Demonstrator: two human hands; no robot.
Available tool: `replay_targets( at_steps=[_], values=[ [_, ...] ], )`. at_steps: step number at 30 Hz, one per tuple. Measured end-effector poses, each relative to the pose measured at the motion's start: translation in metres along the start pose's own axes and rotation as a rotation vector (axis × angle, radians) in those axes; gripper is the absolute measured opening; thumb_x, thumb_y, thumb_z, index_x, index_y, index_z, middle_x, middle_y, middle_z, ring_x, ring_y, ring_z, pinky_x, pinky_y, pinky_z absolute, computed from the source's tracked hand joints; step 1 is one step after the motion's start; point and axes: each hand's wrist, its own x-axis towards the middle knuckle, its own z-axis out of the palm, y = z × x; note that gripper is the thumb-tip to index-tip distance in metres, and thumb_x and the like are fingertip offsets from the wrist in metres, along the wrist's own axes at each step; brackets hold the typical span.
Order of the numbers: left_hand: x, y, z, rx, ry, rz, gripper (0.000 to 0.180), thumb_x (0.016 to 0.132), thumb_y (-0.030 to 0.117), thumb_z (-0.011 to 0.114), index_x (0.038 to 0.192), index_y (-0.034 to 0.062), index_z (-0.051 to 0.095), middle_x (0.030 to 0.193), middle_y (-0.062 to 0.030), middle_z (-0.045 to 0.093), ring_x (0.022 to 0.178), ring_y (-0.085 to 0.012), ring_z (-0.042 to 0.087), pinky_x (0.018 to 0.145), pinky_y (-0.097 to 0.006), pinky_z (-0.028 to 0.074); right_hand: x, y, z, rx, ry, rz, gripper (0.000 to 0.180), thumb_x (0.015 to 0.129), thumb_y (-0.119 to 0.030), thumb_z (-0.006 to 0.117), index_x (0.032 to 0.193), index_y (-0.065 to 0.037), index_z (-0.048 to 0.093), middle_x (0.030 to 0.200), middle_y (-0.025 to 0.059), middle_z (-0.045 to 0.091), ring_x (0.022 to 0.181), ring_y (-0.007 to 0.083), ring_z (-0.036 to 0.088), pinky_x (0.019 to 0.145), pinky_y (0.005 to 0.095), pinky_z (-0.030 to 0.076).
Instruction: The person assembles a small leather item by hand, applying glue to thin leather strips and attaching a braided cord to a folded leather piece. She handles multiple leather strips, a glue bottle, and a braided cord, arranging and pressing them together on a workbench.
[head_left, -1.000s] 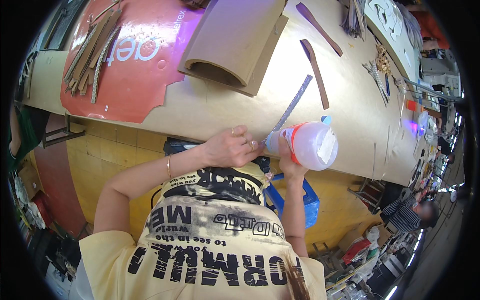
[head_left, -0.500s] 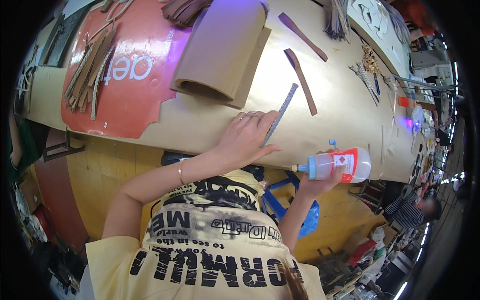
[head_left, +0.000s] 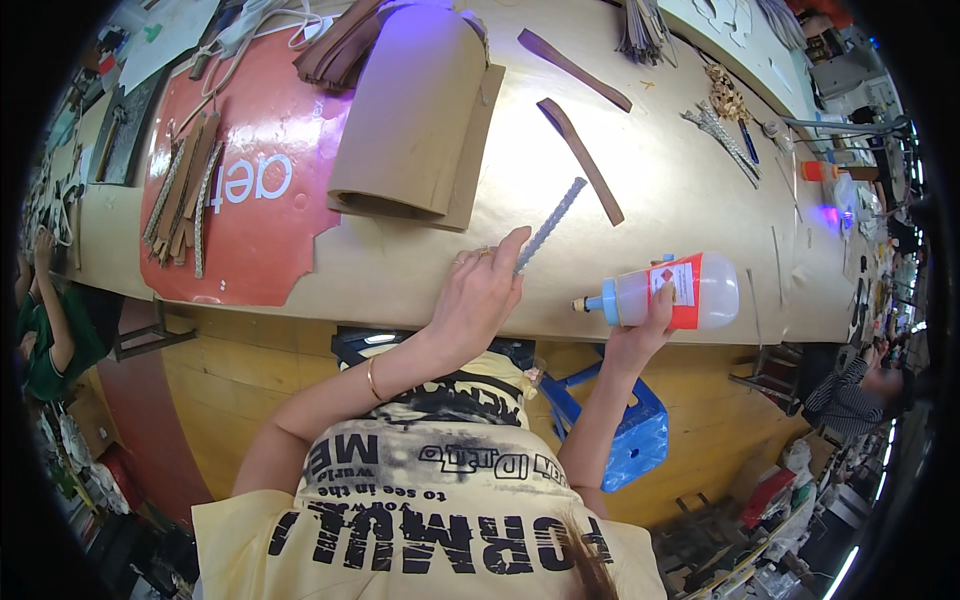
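My left hand [head_left: 474,300] is at the table's near edge, its fingers closed at the lower end of a grey braided strip [head_left: 552,222]. That strip slants up and away to the right; its lower end is partly covered by the fingers. In my right hand [head_left: 642,335] lies a translucent squeeze bottle [head_left: 718,290] with a light blue cap, a narrow nozzle and a red and white label. The bottle is held on its side, nozzle toward the left hand. Two brown strap pieces [head_left: 585,165] [head_left: 574,68] lie beyond the braided strip.
A curled tan sheet [head_left: 405,120] stands on a flat board at centre left. Brown and braided strips [head_left: 182,195] rest on a red sheet [head_left: 262,255]. More braided strips [head_left: 725,140] lie far right. A blue stool [head_left: 636,440] is below the table; co-workers sit at both sides.
The view has shifted slightly. My left hand and the braided strip have come a little nearer to me, and the left thumb has drawn in. The bottle has moved slightly farther over the table.
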Motion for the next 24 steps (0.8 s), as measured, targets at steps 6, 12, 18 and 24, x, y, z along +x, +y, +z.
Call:
replay_targets(
  at_steps=[6,12,18,24],
  values=[
    [0.001,-0.001,0.002,0.119,0.135,0.046,0.052,0.081,0.008,0.071,0.128,0.0033,0.05,0.093,-0.0145,0.058,0.08,-0.0301,0.059,0.078,-0.04,0.046,0.004,-0.004,0.002,0.042,-0.041,0.013,0.051,0.085,-0.02,0.068,0.126,-0.001,0.046,0.113,0.0109,0.056,0.1,0.0192,0.057,0.087,0.0354,0.05],
    [-0.001,-0.009,0.008,0.171,0.177,0.125,0.03,0.08,0.014,0.075,0.105,0.0012,0.066,0.085,-0.0074,0.053,0.069,-0.0209,0.054,0.072,-0.036,0.042,0.007,-0.002,-0.004,0.048,-0.028,0.016,0.05,0.084,-0.017,0.069,0.125,-0.001,0.046,0.111,0.0107,0.056,0.098,0.0191,0.058,0.087,0.0354,0.05],
    [-0.004,-0.009,0.013,0.253,0.186,0.161,0.024,0.08,0.014,0.075,0.101,0.0033,0.069,0.083,-0.0038,0.053,0.065,-0.0163,0.053,0.074,-0.033,0.039,0.006,0.004,-0.006,0.003,-0.034,-0.004,0.048,0.088,-0.019,0.065,0.128,-0.001,0.046,0.113,0.0113,0.057,0.099,0.0196,0.058,0.086,0.0347,0.05],
    [-0.009,-0.007,0.004,0.24,0.163,0.099,0.035,0.077,0.028,0.079,0.102,0.0055,0.069,0.086,-0.0036,0.055,0.066,-0.019,0.055,0.081,-0.039,0.036,0.006,0.009,0.018,-0.144,-0.084,-0.091,0.044,0.081,-0.013,0.074,0.117,0.0,0.054,0.105,0.0098,0.061,0.094,0.0177,0.061,0.086,0.0337,0.05]
  ],
)
